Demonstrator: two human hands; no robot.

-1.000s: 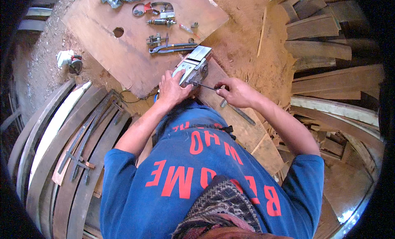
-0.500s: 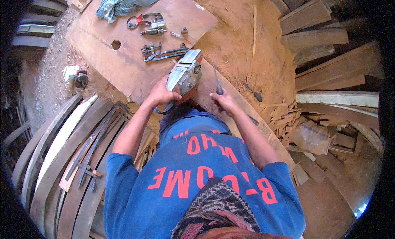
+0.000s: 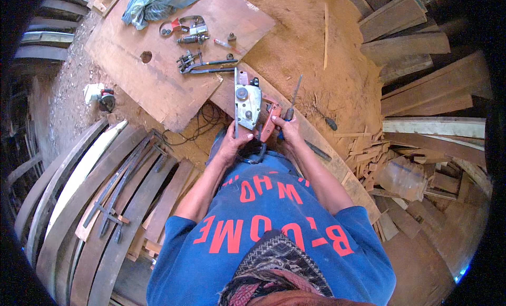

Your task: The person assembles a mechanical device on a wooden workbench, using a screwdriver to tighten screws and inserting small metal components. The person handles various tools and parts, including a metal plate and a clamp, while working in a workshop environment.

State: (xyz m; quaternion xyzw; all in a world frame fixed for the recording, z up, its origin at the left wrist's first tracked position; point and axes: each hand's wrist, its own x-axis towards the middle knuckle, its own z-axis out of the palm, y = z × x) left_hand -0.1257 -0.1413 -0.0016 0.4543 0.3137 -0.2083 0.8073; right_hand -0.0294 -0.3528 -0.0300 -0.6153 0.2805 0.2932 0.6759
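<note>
An electric planer (image 3: 247, 103) with a silver side and red handle is held on its side in front of me, its flat sole facing left. My left hand (image 3: 233, 143) is closed around the rear end of the planer by its sole. In my right hand (image 3: 288, 131) is a screwdriver (image 3: 289, 114), its dark handle in my grip and its shaft pointing away from me. The right hand's fingers are against the red handle, partly hidden by it. A black cord comes out of the planer near my waist.
Pliers (image 3: 208, 67), a machine part (image 3: 193, 38) and a cloth (image 3: 158, 5) lie on a wooden board (image 3: 121, 69). A plank (image 3: 332, 171) runs beneath my hands. Curved timbers (image 3: 95, 211) stand at left, stacked boards (image 3: 421, 95) at right. A grinder (image 3: 107, 100) rests on the ground.
The planer has turned from sole-up onto its side, showing its silver flank. My left hand has shifted right with it, and my right hand with the screwdriver has come against the red handle.
</note>
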